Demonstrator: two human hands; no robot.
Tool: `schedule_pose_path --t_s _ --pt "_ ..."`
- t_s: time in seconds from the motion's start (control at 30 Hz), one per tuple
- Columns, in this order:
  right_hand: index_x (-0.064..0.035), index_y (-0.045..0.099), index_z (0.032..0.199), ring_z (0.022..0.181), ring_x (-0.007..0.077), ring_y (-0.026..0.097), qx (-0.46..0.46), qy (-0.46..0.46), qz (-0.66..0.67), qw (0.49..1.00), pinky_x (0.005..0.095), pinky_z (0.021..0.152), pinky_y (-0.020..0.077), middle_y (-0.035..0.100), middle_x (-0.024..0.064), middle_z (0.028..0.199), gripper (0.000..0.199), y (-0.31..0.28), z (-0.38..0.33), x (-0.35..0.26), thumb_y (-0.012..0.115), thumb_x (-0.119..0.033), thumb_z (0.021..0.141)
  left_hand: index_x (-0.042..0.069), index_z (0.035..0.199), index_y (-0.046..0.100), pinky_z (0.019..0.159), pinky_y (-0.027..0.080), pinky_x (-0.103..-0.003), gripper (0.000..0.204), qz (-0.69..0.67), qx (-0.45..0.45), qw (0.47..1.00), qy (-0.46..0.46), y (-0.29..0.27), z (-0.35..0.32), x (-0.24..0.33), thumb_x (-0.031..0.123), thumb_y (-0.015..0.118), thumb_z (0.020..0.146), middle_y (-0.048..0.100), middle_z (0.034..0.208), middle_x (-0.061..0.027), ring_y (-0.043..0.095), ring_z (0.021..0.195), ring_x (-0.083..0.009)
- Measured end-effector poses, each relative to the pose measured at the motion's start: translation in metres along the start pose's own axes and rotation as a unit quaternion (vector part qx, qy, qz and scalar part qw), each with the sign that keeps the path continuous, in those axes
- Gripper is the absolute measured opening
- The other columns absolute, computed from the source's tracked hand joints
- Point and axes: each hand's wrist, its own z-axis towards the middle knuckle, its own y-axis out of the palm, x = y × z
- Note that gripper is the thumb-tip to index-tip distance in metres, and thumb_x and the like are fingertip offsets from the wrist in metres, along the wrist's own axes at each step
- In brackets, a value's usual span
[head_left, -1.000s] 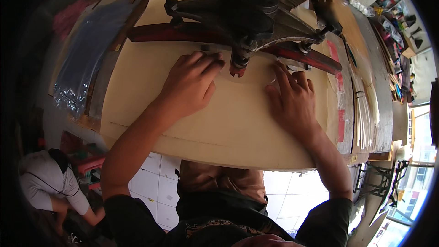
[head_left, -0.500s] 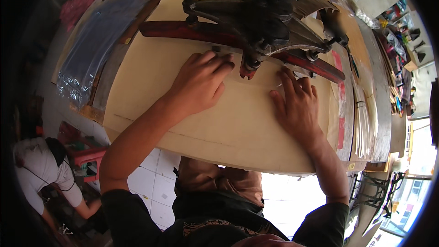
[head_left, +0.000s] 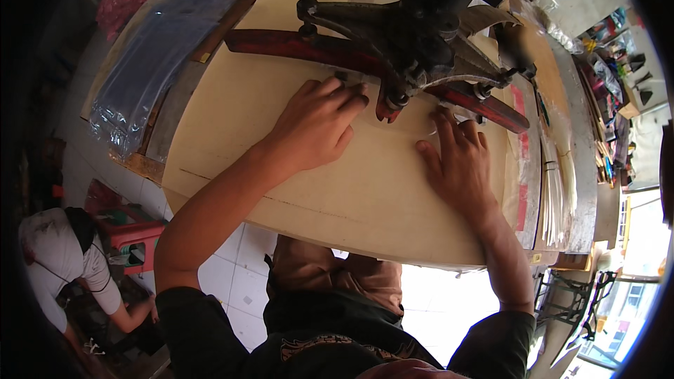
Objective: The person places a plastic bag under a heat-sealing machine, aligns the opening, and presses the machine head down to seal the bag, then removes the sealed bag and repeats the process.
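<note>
Head: we count one dark machine (head_left: 425, 45), one co-worker (head_left: 53, 242);
Left hand (head_left: 314, 125): fingers curled over tan sheeting (head_left: 344, 189); grip, we cannot tell;
Right hand (head_left: 458, 163): fingers spread, released;

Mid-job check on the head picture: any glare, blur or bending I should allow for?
Head view: glare washes out the floor at lower right; head view: plastic sheeting at upper left throws highlights; head view: the black clamp assembly is dim; head view: the tan sheet's near edge bows; head view: left hand and right hand look reasonably sharp.
</note>
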Motion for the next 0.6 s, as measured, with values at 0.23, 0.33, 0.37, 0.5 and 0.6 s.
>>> schedule_pose_path --t_s 0.23,0.33,0.37,0.5,0.6 --pt "0.0010 0.055 0.121 0.100 0.0349 0.059 0.002 -0.002 -0.011 1.000 0.0446 0.084 0.0453 0.062 0.0182 0.126 0.046 0.0000 0.0010 -0.0013 0.061 -0.036 0.094 0.000 0.115 0.062 0.089 0.047 -0.042 0.038 -0.005 0.010 1.000 0.002 -0.0002 -0.0008 0.0003 0.005 0.059 0.077 0.065 0.114 -0.0085 0.056 0.101 -0.0277" --pt "0.0005 0.055 0.121 0.101 0.0350 0.059 -0.012 0.001 -0.004 1.000 0.0444 0.084 0.0452 0.061 0.0180 0.127 0.046 0.0001 0.0007 -0.0028 0.061 -0.036 0.094 0.000 0.112 0.063 0.090 0.047 -0.042 0.035 -0.007 0.007 1.000 0.001 0.0025 -0.0026 -0.0006 0.005 0.059 0.078 0.065 0.119 -0.0094 0.056 0.103 -0.0278" --pt "0.0004 0.055 0.121 0.101 0.0350 0.059 -0.012 0.002 -0.004 1.000 0.0444 0.084 0.0453 0.061 0.0180 0.127 0.046 0.0005 0.0005 -0.0028 0.061 -0.036 0.094 0.000 0.111 0.063 0.091 0.047 -0.042 0.034 -0.007 0.006 1.000 0.001 0.0030 -0.0025 -0.0010 0.005 0.059 0.078 0.065 0.121 -0.0097 0.056 0.104 -0.0279" --pt "0.0004 0.054 0.122 0.102 0.0350 0.059 -0.011 0.003 -0.004 1.000 0.0443 0.084 0.0454 0.061 0.0178 0.128 0.046 0.0018 0.0005 -0.0027 0.061 -0.035 0.094 0.000 0.113 0.062 0.094 0.046 -0.043 0.035 -0.005 -0.003 1.000 -0.003 0.0030 -0.0026 -0.0017 0.005 0.059 0.078 0.064 0.126 -0.0109 0.056 0.108 -0.0283" --pt "0.0008 0.055 0.122 0.102 0.0350 0.059 -0.011 0.003 -0.008 1.000 0.0444 0.084 0.0456 0.061 0.0181 0.128 0.047 0.0013 -0.0001 -0.0031 0.061 -0.036 0.094 0.000 0.113 0.062 0.095 0.046 -0.043 0.035 -0.002 0.004 1.000 -0.003 0.0033 -0.0018 -0.0018 0.005 0.058 0.078 0.063 0.126 -0.0115 0.056 0.110 -0.0293"
